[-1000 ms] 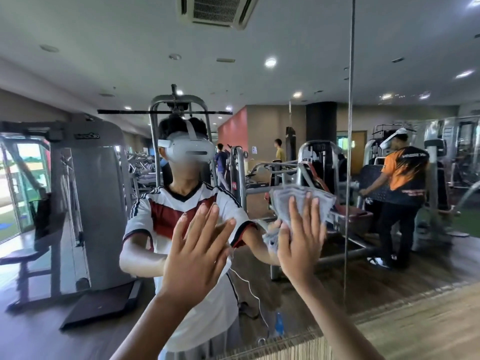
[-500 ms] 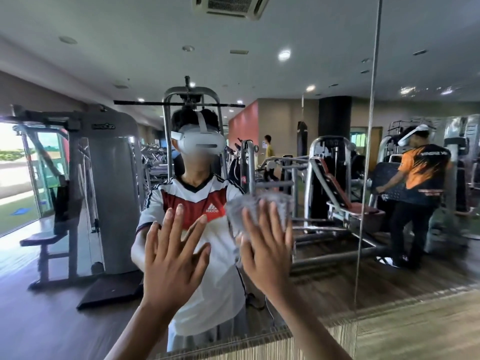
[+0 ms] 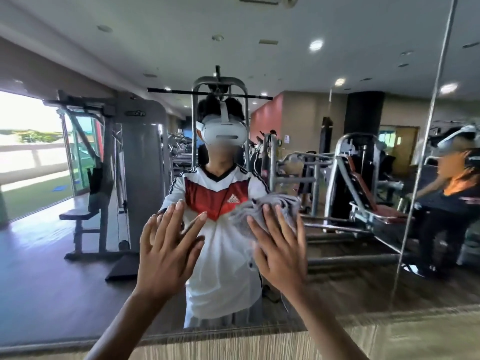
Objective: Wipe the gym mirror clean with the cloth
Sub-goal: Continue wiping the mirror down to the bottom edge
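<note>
Mid-wipe on the mirror (image 3: 337,61). Pressing the cloth (image 3: 272,206) flat to the glass with the right hand (image 3: 281,255), at about chest height of the reflection, left of the seam (image 3: 426,141). Laid over it with straight, spread fingers (image 3: 270,222) and the palm low, not curled round it or pinching it. Probably done to put even pressure over a wide patch and let the grey folds slide rather than roll up. Bunched, and sticking out above and to the left of the fingertips, so likely cleaning a swath wider than the hand alone.

Holding the left hand (image 3: 166,255) up just beside the right, bare, with nothing in it and with fingers straight and fanned. At or very near the glass; cannot tell whether truly touching. Most likely raised as a brace while leaning in. Liable to leave prints if touching, so worth a pass over that spot later.

Working above the ledge (image 3: 389,341) along the bottom edge. Hard to judge progress, with no streaks or wet marks plain among the reflected machines (image 3: 140,165). Judged from the one small patch under the cloth, with much of this panel left to cover, and the panel past the seam too. Next, probably overlapping strokes sideways or upward with the same flat press.
</note>
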The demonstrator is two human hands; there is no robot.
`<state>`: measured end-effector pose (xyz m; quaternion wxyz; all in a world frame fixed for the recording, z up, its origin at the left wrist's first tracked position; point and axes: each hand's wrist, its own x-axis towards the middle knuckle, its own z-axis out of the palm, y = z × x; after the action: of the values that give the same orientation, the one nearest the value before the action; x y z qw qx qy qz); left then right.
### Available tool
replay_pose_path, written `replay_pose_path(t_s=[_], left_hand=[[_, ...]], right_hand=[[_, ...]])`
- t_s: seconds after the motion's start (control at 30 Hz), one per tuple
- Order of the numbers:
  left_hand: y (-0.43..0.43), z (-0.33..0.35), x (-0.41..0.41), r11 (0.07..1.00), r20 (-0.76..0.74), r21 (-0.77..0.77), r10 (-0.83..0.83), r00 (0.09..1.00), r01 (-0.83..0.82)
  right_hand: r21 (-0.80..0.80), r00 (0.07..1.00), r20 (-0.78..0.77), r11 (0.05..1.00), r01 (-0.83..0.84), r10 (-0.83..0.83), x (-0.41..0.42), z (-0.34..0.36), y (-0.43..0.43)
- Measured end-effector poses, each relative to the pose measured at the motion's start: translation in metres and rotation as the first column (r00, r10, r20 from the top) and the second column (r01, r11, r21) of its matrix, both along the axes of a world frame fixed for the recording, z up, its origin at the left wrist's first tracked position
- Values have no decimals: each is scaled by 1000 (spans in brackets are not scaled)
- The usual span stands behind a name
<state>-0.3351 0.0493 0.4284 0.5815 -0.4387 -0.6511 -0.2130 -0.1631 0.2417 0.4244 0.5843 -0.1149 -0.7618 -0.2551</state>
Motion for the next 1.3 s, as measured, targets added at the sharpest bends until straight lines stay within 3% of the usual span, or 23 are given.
replay_pose_path(t_s=[0.07,0.17,0.23,0.3,0.47,0.6,0.73,0.83,0.9,0.97,1.07,1.13,1.3], left_hand=[[-19,-2,-13,1000,6,-11,-10,1000,10],[-28,0,-24,999,16,-20,-48,999,48],[-28,-2,-25,997,22,-16,-70,997,70],[-32,0,-27,995,27,3,-102,994,102],[-68,3,-57,998,78,34,-53,996,50],[-96,1,-82,989,265,141,-86,960,49],[-92,-4,-78,980,288,190,-116,950,62],[-104,-8,-87,988,282,136,-106,954,69],[-125,-12,-104,992,350,115,-91,932,54],[-151,-16,-122,995,430,102,-54,901,11],[-189,-19,-152,995,509,102,-33,860,-22],[-205,-15,-165,991,559,132,-57,827,-20],[-210,-16,-169,994,499,111,-51,865,-6]], right_hand=[[-33,1000,-29,999,10,-11,13,-3,11],[-276,943,-320,961,-4,-88,-8,49,-5],[-338,901,-425,938,-70,-86,-41,90,-37],[-267,921,-389,959,-97,-16,-72,102,-72],[34,998,12,997,-66,66,-77,31,-84],[-25,997,-72,1000,-7,5,-59,41,-64],[-141,979,-200,987,-75,45,-107,90,-118],[-9,985,-41,986,-166,165,-135,72,-152],[105,987,110,986,-129,118,-129,41,-146],[159,987,158,986,-53,27,-107,19,-124],[143,992,120,989,26,-44,-81,20,-94],[82,1000,17,997,13,-15,-88,48,-97],[-135,972,-235,990,-34,1,-157,85,-166]])
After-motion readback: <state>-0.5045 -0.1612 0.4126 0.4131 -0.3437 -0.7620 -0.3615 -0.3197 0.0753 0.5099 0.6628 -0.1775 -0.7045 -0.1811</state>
